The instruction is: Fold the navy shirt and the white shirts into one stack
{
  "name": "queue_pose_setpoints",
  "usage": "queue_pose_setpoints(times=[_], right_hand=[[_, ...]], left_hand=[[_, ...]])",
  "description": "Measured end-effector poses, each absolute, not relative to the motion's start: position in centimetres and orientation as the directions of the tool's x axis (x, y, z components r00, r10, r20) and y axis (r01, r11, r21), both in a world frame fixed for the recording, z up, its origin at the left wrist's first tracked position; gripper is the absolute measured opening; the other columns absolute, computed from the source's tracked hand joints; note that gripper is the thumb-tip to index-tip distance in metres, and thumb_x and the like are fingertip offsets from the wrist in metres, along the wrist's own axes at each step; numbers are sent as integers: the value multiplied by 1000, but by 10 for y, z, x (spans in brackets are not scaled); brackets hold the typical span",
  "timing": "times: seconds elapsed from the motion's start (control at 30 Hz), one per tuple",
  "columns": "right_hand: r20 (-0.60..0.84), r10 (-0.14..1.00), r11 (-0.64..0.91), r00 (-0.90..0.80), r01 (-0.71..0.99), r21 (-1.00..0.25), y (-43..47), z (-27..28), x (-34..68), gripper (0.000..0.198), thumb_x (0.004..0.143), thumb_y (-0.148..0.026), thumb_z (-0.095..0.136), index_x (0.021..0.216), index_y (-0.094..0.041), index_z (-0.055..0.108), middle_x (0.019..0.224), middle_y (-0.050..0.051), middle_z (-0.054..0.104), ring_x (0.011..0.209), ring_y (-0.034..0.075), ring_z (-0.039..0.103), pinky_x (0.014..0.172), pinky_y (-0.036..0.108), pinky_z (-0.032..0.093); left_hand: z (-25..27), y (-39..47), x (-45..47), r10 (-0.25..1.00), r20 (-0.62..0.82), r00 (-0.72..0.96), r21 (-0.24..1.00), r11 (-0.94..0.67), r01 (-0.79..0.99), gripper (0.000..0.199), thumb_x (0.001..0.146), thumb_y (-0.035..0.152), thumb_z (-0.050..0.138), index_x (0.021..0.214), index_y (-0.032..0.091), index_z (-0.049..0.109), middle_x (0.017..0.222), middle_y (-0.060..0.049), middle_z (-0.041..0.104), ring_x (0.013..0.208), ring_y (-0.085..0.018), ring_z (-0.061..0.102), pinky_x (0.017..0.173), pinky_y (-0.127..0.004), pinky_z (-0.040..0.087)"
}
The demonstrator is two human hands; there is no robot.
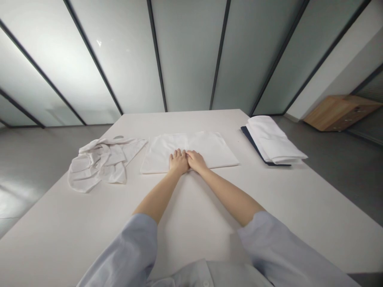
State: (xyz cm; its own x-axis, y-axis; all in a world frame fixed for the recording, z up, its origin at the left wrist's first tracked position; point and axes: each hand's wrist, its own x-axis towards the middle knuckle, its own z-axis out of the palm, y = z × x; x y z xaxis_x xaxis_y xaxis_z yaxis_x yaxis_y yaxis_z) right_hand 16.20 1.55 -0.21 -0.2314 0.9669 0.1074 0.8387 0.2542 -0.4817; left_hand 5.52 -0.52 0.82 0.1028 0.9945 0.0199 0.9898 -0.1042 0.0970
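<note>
A folded white cloth (214,149) lies as a flat rectangle on the table in front of me, with slight creases near its middle. Resting on its near edge, my left hand (178,161) is palm down with its fingers stretched out and a little apart. Right beside it, touching or nearly so, my right hand (196,160) has its fingers curled together at the same cloth. The fingertips of the right hand are partly hidden, and whatever lies under the two palms is out of sight.
A crumpled white garment or cloth (103,163) lies on the table (191,239) at the left, with a small grey disc (118,137) behind it. Folded white fabric (271,139) sits on a dark flat piece (254,145) at the right. Beyond stand frosted panels and a wooden cabinet (338,111).
</note>
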Motion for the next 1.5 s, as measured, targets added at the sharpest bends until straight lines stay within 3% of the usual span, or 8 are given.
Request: queue_pose_setpoints(times=[0.13, 0.3, 0.47, 0.83, 1.17, 1.33, 1.5], right_hand=[[70, 961, 275, -266, 910, -309, 7, -7, 180, 46, 100, -31, 30, 141, -21, 49, 153, 9, 40, 141, 22, 34, 114, 40, 25], [6, 978, 203, -206, 956, -213, 8, -11, 223, 59, 99, -50, 28, 149, -20, 38, 159, 12, 26, 147, 27, 21, 116, 47, 18], [10, 996, 92, -92, 984, -152, 17, -19, 280, 64, 97, -56, 27, 150, -21, 37, 158, 13, 29, 145, 29, 25, 115, 48, 21], [87, 992, 103, -93, 988, -112, 11, -16, 304, 54, 97, -47, 37, 142, -19, 48, 153, 15, 39, 142, 29, 32, 114, 49, 23], [171, 966, 215, -192, 968, -129, 8, -15, 312, 41, 94, -36, 48, 131, -21, 59, 143, 13, 51, 135, 29, 42, 111, 49, 30], [218, 895, 430, -390, 884, -184, -3, -6, 297, 42, 91, -34, 53, 130, -23, 61, 140, 10, 55, 131, 25, 48, 110, 40, 34], [194, 801, 598, -567, 767, -231, -16, 4, 275, 40, 91, -38, 53, 125, -22, 65, 133, 9, 61, 125, 23, 54, 108, 39, 37]], left_hand=[[3, -7, 45, 997, 9, 76, 89, -76, 993, 64, 97, 48, 20, 153, 18, 28, 160, -14, 25, 147, -31, 22, 116, -51, 21], [1, -8, 14, 1000, -27, 11, 84, -9, 996, 75, 94, 61, 18, 153, 16, 27, 161, -14, 21, 148, -32, 17, 117, -52, 17], [3, -10, -37, 995, -15, -94, 53, 95, 994, 74, 94, 60, 20, 153, 16, 29, 160, -16, 22, 147, -33, 19, 115, -54, 22], [6, -23, -83, 977, 25, -210, 22, 210, 978, 71, 94, 56, 26, 150, 13, 34, 156, -20, 29, 145, -33, 27, 114, -50, 26], [10, -31, -83, 996, 47, -74, -5, 74, 997, 60, 97, 46, 31, 149, 16, 38, 159, -15, 25, 147, -30, 20, 116, -47, 25], [11, -31, -80, 989, 114, 95, -17, -94, 995, 49, 96, 33, 34, 142, 25, 48, 154, -6, 38, 145, -23, 27, 118, -44, 23], [8, -31, -74, 980, 38, 195, 22, -196, 980, 50, 97, 35, 32, 144, 22, 46, 155, -6, 36, 143, -21, 33, 115, -37, 30]])
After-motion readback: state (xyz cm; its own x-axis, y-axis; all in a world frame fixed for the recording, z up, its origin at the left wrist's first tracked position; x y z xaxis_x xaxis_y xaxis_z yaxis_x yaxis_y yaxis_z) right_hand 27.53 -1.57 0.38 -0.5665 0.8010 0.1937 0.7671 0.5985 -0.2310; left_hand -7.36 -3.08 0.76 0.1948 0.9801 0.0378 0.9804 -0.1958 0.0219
